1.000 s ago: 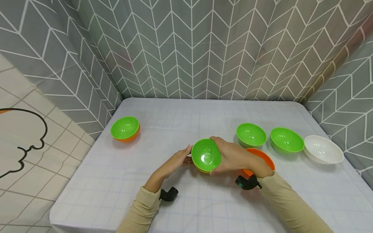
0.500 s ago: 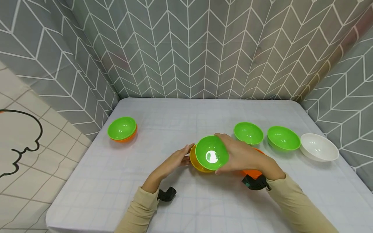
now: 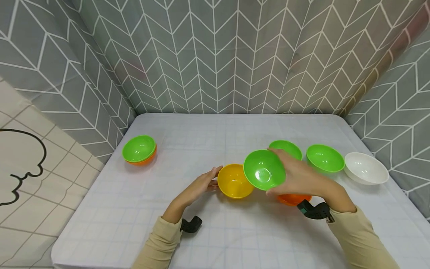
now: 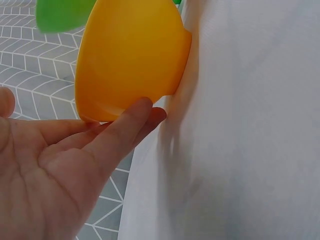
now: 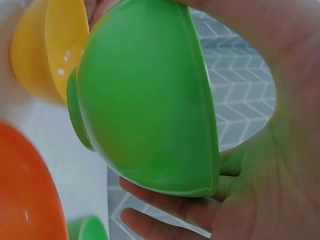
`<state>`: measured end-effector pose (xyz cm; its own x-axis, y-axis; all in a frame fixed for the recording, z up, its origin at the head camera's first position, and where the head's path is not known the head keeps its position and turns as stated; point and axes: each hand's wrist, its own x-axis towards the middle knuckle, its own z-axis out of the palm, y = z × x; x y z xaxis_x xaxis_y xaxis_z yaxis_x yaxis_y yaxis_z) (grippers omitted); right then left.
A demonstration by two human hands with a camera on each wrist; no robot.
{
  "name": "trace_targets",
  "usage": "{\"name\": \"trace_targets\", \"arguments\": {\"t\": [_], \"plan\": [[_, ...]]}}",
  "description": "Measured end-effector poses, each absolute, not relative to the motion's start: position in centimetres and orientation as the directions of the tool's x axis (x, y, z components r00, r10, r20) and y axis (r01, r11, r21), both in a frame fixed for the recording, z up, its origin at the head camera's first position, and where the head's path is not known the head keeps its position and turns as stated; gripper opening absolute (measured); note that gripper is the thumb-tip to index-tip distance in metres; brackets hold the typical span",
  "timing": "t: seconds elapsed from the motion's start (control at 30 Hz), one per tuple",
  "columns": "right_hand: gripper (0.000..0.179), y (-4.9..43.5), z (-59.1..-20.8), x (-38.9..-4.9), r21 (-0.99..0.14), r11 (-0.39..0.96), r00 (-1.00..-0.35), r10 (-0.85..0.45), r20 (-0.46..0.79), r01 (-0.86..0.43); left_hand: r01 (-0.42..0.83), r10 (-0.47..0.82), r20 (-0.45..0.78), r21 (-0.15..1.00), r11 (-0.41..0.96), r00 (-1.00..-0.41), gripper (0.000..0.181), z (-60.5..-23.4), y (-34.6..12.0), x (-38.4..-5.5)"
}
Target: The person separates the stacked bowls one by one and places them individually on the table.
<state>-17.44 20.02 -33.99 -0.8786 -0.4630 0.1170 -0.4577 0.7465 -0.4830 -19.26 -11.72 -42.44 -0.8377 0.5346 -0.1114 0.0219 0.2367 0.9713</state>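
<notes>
Lifted above the table, a green bowl (image 3: pixel 263 170) is gripped at its rim by my right hand (image 3: pixel 297 175), with thumb and fingers on opposite sides; the right wrist view shows its underside and foot ring. A yellow bowl (image 3: pixel 234 181) stands upright on the table, just left of and below it. My left hand (image 3: pixel 198 186) touches the yellow bowl's left side with nearly straight fingers (image 4: pixel 122 125), the thumb apart from it. Partly hidden beneath my right hand is an orange bowl (image 3: pixel 293 199). Another green bowl (image 3: pixel 284 146) stands behind that hand, also partly covered.
To the right, a green bowl (image 3: pixel 325 158) stands beside a white bowl (image 3: pixel 366 169). On the far left, a green bowl (image 3: pixel 139 148) is nested in an orange one (image 3: pixel 145 161). A white cloth covers the table (image 3: pixel 215 239); a patterned grey curtain (image 3: pixel 215 56) hangs behind.
My right hand has lifted the green bowl out of the yellow bowl and carried it to the right. The yellow bowl is uncovered, and my left hand has stayed at its side.
</notes>
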Motion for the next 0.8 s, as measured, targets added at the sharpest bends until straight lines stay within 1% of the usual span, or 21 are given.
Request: {"name": "trace_targets", "arguments": {"t": [0.13, 0.23, 0.4, 0.8], "plan": [[0.117, 21.6, -33.6, -16.7, -0.482, 0.775, -0.907, -0.405, 0.118, -0.409, 0.028, 0.541, -0.107, 0.971, 0.237, -0.834, 0.065, -42.5, -11.7, -19.3], [0.114, 22.7, -33.6, -16.2, -0.487, 0.780, -0.914, -0.389, 0.115, -0.393, 0.031, 0.539, -0.108, 0.970, 0.241, -0.835, 0.064, -42.4, -11.7, -19.3], [0.115, 24.4, -34.1, -15.3, -0.498, 0.783, -0.922, -0.371, 0.110, -0.374, 0.030, 0.539, -0.109, 0.969, 0.244, -0.835, 0.064, -42.3, -11.7, -19.2], [0.117, 27.5, -34.3, -13.6, -0.507, 0.784, -0.932, -0.330, 0.150, -0.359, 0.036, 0.543, -0.112, 0.967, 0.254, -0.832, 0.066, -42.1, -11.6, -19.1]]}}
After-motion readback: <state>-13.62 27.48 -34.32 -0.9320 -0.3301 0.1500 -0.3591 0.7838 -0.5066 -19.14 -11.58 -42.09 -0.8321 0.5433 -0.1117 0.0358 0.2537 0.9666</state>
